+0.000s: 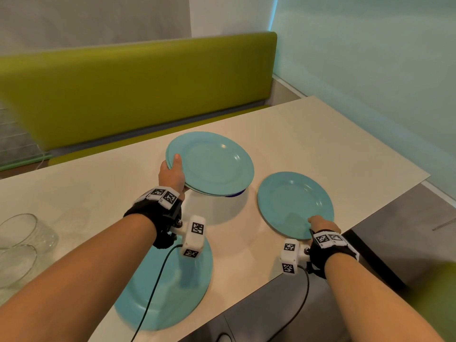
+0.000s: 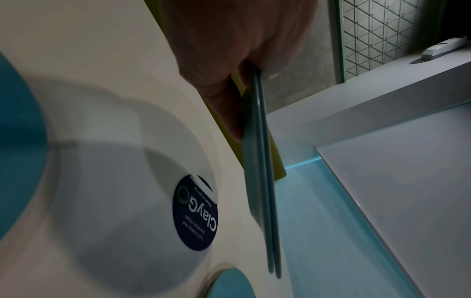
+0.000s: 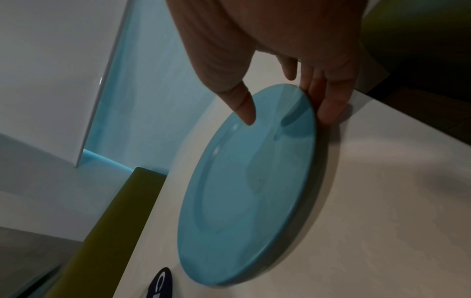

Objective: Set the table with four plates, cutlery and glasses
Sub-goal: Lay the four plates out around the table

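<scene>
Two stacked teal plates (image 1: 212,164) hang tilted above the white table (image 1: 320,134); my left hand (image 1: 172,172) pinches their near-left rim, thumb on top. The left wrist view shows the same stack edge-on (image 2: 260,181) between thumb and fingers (image 2: 229,104). A third teal plate (image 1: 294,203) lies flat near the table's right front edge. My right hand (image 1: 322,224) is at its near rim: straight fingers (image 3: 328,104) lie against the rim on the table, and the thumb (image 3: 242,108) is just over the plate (image 3: 249,191). A fourth teal plate (image 1: 165,287) lies at the front under my left wrist.
Two clear glasses (image 1: 22,233) stand at the table's far left. A round dark sticker (image 2: 195,213) lies on the tabletop under the held stack. A green bench backrest (image 1: 138,90) runs along the table's far side. The table's front edge (image 1: 246,297) drops to grey floor.
</scene>
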Action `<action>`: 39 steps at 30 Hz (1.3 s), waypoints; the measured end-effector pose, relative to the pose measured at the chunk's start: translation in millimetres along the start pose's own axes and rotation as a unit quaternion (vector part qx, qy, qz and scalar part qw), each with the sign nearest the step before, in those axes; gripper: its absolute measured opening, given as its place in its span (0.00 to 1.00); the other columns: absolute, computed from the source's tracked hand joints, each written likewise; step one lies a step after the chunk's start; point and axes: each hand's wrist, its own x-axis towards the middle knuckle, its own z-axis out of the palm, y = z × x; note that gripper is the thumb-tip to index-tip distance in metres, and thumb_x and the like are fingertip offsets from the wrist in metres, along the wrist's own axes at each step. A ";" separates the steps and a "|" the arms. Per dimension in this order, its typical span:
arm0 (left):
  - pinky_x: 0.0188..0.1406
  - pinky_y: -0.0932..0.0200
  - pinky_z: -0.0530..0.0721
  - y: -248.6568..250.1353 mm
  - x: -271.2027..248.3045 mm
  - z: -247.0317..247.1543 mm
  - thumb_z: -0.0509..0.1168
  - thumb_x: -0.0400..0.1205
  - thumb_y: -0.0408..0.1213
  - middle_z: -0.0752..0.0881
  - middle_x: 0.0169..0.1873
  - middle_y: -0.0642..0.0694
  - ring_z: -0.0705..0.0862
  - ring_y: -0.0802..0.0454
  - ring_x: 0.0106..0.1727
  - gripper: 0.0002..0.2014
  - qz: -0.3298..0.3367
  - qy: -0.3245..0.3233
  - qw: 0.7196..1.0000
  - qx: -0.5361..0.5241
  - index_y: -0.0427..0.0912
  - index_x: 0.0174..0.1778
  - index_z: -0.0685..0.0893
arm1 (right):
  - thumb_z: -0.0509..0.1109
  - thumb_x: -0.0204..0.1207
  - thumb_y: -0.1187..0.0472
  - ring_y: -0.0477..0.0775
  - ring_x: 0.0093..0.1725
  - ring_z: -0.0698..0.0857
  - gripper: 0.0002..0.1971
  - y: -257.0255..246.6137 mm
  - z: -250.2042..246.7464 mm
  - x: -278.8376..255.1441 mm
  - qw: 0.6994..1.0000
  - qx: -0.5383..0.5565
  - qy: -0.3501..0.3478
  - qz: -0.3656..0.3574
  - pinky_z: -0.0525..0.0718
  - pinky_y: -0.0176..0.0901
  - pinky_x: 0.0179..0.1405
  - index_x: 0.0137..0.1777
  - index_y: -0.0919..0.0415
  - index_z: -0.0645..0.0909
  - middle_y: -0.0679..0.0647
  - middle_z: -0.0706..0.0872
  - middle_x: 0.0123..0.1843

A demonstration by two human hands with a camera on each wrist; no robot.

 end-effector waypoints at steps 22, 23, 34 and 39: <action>0.52 0.48 0.85 -11.0 -10.8 -29.7 0.49 0.83 0.61 0.84 0.64 0.43 0.85 0.40 0.61 0.28 -0.039 -0.037 0.999 0.005 0.47 0.71 0.75 | 0.58 0.84 0.52 0.57 0.40 0.82 0.13 -60.2 69.3 -109.4 0.930 0.110 -0.233 -0.262 0.83 0.48 0.36 0.49 0.58 0.80 0.59 0.83 0.46; 0.50 0.50 0.85 -12.1 -12.2 -30.3 0.47 0.84 0.61 0.84 0.63 0.44 0.85 0.42 0.59 0.29 -0.047 -0.035 0.998 0.000 0.46 0.71 0.76 | 0.61 0.83 0.55 0.58 0.42 0.83 0.11 -60.5 69.0 -113.4 0.928 0.112 -0.229 -0.270 0.85 0.52 0.40 0.56 0.60 0.80 0.59 0.83 0.48; 0.47 0.47 0.82 -12.4 14.3 -89.7 0.48 0.89 0.45 0.84 0.57 0.43 0.83 0.40 0.54 0.20 -0.081 0.029 0.990 -0.110 0.40 0.72 0.73 | 0.59 0.80 0.74 0.58 0.37 0.81 0.08 -78.8 107.0 -151.1 0.931 0.063 -0.282 -0.222 0.84 0.56 0.43 0.52 0.70 0.80 0.63 0.81 0.47; 0.48 0.46 0.82 -16.0 48.5 -139.1 0.49 0.88 0.42 0.79 0.69 0.37 0.81 0.38 0.61 0.21 -0.088 0.092 0.987 -0.100 0.36 0.74 0.72 | 0.57 0.83 0.71 0.61 0.50 0.81 0.17 -95.0 122.2 -158.3 0.936 0.067 -0.272 -0.213 0.84 0.60 0.56 0.69 0.74 0.73 0.72 0.80 0.66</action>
